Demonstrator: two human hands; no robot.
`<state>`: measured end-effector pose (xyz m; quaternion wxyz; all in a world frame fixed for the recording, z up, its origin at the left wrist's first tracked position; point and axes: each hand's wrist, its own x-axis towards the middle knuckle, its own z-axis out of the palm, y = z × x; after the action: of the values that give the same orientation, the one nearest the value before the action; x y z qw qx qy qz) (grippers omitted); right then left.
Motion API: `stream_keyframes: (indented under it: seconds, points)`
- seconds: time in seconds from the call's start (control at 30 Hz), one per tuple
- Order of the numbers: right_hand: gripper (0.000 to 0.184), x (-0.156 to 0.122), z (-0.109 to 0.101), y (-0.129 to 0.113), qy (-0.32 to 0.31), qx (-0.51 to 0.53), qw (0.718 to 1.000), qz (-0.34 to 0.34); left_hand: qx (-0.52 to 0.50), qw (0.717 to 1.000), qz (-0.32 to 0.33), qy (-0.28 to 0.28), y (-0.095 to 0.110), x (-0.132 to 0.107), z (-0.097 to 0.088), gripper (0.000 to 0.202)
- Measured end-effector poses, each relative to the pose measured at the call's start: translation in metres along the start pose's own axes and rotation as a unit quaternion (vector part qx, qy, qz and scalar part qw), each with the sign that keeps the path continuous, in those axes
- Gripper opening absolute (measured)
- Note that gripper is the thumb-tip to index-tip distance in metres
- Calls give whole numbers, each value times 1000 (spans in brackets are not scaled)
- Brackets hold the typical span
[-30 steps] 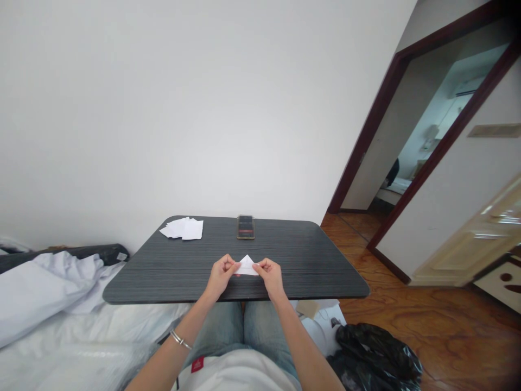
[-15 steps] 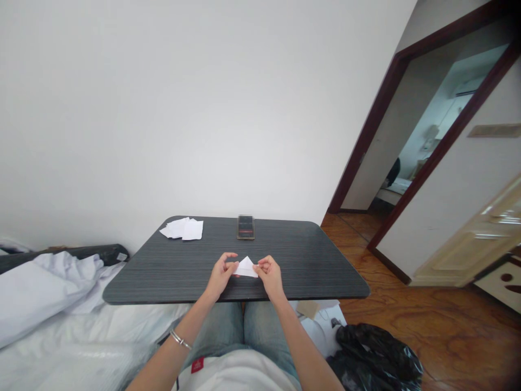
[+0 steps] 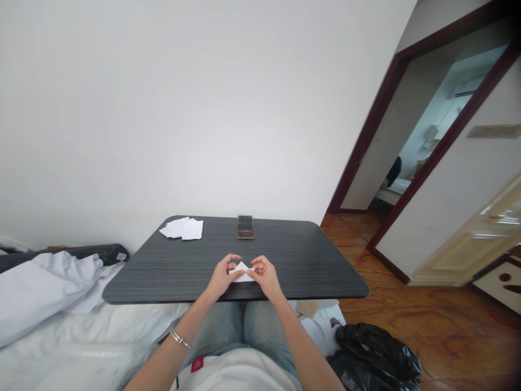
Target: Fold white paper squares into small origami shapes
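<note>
A small white paper triangle (image 3: 242, 274), folded with its point away from the person, sits between the two hands near the middle of the table's near edge. Whether it touches the tabletop or is held just above it cannot be told. The left hand (image 3: 222, 277) and right hand (image 3: 265, 277) are both curled closed, with the fingertips pinching the paper from either side, nearly meeting over its base. This close, centred grip keeps the small piece steady between them, and the forearms angle inward from the body to bring the hands together.

The dark wood-grain table (image 3: 309, 255) gives a flat surface directly over the person's lap. Toward its far edge, at the upper left of the tabletop, lies a loose pile of white paper (image 3: 181, 229), out of the hands' way. A phone (image 3: 245, 227) lies flat at the far edge, near the middle. A silver bracelet (image 3: 177, 338) circles the left wrist. Below the table are the person's jeans (image 3: 215, 326) and white shirt (image 3: 236, 372).

Rumpled white bedding (image 3: 40, 288) fills the lower left, a black plastic bag (image 3: 372, 353) sits at the lower right on the wood floor (image 3: 448, 336), and a doorway (image 3: 423, 119) opens at the upper right.
</note>
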<state>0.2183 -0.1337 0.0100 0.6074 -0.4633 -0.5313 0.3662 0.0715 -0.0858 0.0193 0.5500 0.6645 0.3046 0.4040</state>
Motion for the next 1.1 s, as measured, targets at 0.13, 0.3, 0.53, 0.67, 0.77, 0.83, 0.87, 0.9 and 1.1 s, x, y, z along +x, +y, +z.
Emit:
stream_keyframes:
  seconds: [0.13,0.3,0.53,0.67,0.77,0.83,0.87,0.9,1.1]
  points:
    - [25,1,-1,0,-7,7,1000,6,5,1000,0,1,0,0,0,39]
    - [21,1,0,3,7,23,1000,-2,1,1000,3,3,1,0,0,40]
    - [19,2,-3,10,41,34,999,-8,-53,998,-15,15,2,1,0,41]
    - [22,3,-4,10,54,51,997,7,-75,996,-36,13,2,1,0,42]
    - [29,2,-2,6,26,50,998,21,-64,997,-32,13,2,0,0,40]
    - [30,1,-1,5,12,47,999,24,-57,998,-28,9,2,0,0,39]
    - [29,1,0,4,10,46,999,22,-55,998,-27,8,2,0,0,38]
    - [28,0,0,4,9,45,999,21,-53,998,-25,8,2,0,1,38]
    - [24,0,0,5,17,39,999,24,-50,999,-15,15,1,1,0,36]
